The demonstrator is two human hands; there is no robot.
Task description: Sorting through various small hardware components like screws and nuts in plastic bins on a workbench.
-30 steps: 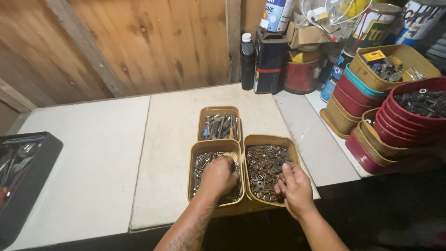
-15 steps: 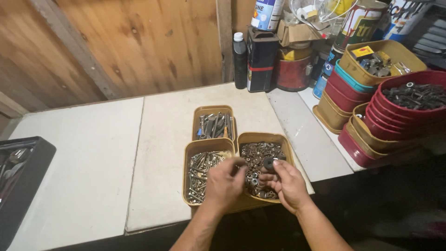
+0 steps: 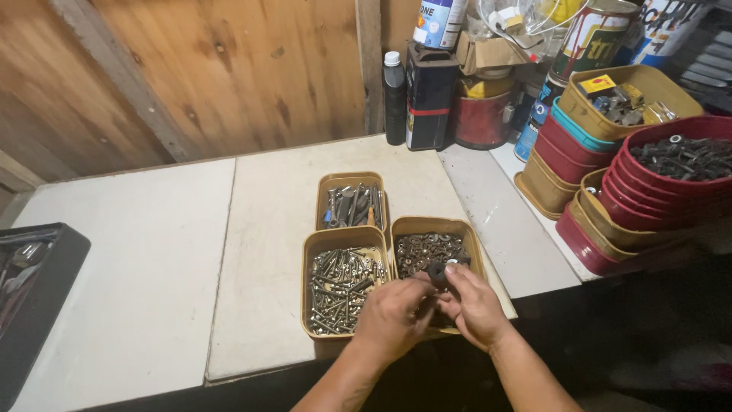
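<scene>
On the white surface (image 3: 259, 229), a tan tray of bolts (image 3: 339, 286) lies left. The left hand (image 3: 393, 317) and right hand (image 3: 474, 305) together pinch a small dark part (image 3: 438, 272), perhaps a washer, above the tray of nuts (image 3: 435, 248).

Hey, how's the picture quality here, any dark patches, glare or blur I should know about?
Head view: bright, even light on the white bench top, no harsh glare; the lower right corner falls into deep shadow; both hands, left hand and right hand, look sharp, with no obvious blur; the wide lens bends the bench edges slightly.
</scene>
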